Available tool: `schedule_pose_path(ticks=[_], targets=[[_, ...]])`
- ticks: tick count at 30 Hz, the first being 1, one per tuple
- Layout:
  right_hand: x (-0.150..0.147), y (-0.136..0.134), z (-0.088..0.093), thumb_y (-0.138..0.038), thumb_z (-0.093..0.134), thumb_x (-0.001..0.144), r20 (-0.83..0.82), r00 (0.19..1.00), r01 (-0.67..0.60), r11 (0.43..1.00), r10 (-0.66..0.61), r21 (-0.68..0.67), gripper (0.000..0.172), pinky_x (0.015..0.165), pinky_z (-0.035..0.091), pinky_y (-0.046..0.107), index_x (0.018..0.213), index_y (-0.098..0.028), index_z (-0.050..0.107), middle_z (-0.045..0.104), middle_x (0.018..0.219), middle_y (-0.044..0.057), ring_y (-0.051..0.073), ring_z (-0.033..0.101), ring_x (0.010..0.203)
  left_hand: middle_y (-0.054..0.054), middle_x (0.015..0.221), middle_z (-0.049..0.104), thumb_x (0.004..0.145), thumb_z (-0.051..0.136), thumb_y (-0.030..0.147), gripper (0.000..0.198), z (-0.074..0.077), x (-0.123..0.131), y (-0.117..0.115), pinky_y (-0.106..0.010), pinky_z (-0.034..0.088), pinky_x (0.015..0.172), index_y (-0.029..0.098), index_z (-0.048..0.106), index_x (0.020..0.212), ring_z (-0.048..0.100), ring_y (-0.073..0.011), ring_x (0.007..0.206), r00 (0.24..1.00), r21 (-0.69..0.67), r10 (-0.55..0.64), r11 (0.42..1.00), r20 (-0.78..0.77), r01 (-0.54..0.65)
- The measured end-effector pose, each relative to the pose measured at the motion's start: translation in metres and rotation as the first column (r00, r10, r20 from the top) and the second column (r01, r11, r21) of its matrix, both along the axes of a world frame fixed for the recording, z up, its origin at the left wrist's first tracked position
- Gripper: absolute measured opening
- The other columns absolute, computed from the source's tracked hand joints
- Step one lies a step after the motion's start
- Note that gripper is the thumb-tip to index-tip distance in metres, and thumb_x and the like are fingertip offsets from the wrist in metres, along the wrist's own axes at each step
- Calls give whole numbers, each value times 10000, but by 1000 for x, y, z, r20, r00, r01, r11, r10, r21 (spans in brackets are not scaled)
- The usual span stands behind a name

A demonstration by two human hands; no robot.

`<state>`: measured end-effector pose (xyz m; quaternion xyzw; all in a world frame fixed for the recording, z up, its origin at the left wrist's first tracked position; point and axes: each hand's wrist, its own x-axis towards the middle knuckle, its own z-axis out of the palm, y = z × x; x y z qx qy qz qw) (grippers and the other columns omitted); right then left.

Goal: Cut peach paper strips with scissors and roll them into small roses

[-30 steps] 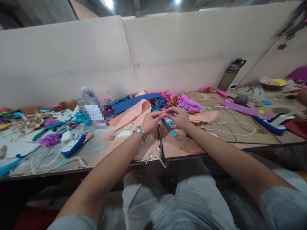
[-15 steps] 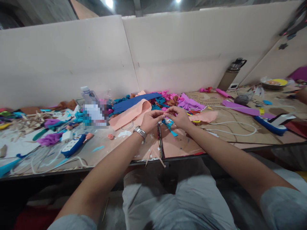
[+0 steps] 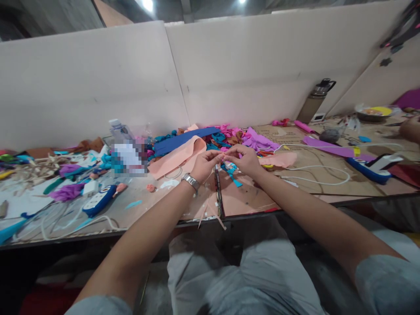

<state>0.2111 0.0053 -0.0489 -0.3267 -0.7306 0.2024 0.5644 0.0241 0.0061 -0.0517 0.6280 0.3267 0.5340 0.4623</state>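
Note:
My left hand (image 3: 204, 164) and my right hand (image 3: 243, 158) meet fingertip to fingertip over the middle of the workbench (image 3: 249, 199). Both pinch one small pink scrap (image 3: 224, 156) between thumbs and forefingers; its shape is too small to make out. A metal watch (image 3: 191, 181) sits on my left wrist. Just under the hands lie a teal felt strip (image 3: 233, 174) and a dark seam (image 3: 218, 192) between two boards. A peach felt sheet (image 3: 179, 156) and a blue one (image 3: 187, 137) lie just behind my left hand.
Heaps of coloured felt scraps (image 3: 239, 138) lie at the back. A water bottle (image 3: 126, 148) and a glue gun (image 3: 99, 199) with white cord are left. Another glue gun (image 3: 374, 168), a steel flask (image 3: 315, 101) and a bowl (image 3: 372, 113) are right. Another person's hand (image 3: 411, 129) shows at the far right edge.
Both hands have stayed together on the scrap, with only slight finger shifts. The view has drifted a little.

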Motion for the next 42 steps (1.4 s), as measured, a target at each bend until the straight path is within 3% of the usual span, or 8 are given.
schedule_pose_path(ticks=[4,9,18,25,30,37,42], targets=[[0,-1,2,-516,728,859,37,999,-3,999,1,48,310,688,504,326,827,-208,743,752,844,59,191,662,761,-51,817,725,753,821,490,383,0,0,0,-271,491,698,148,761,915,609,-128,712,1000,25,11,1000,0,-11],[-1,-2,2,-505,688,885,80,996,25,999,-28,36,304,642,496,316,814,-210,708,733,802,47,174,621,682,-81,897,762,724,838,493,390,-2,-1,2,-316,523,779,154,785,910,658,-172,801,999,26,37,999,-12,-37],[-2,4,-5,-503,688,871,48,999,-6,1000,7,-15,316,626,486,299,798,-195,685,710,778,42,167,613,673,-103,916,789,672,876,485,412,1,0,-1,-359,551,803,154,805,906,697,-205,824,996,20,86,996,-12,-85],[-2,0,-3,-559,771,789,3,1000,16,996,-16,-91,378,583,453,283,817,-189,699,685,717,17,152,575,627,-115,998,796,692,867,493,426,2,-2,-4,-411,555,896,164,815,958,719,-250,932,998,32,39,999,-47,-38],[-1,-1,0,-566,805,755,5,998,57,996,-57,-62,385,572,405,286,801,-196,710,617,660,-5,145,510,611,-99,1000,795,735,836,498,395,2,-2,-4,-394,545,903,184,813,972,712,-233,930,999,33,-6,999,-52,7],[0,-1,2,-589,763,795,38,999,31,999,-30,-23,390,596,427,308,788,-200,728,693,738,35,160,554,633,-69,893,760,776,791,529,403,-4,1,2,-297,514,763,162,779,944,647,-154,785,1000,53,23,998,-21,-22],[0,-3,4,-554,713,861,47,999,-17,999,15,43,362,653,468,323,789,-200,737,719,807,58,174,601,689,-66,887,747,819,747,542,413,-8,-1,5,-284,500,743,162,774,978,623,-145,769,999,68,28,997,-41,-25]])
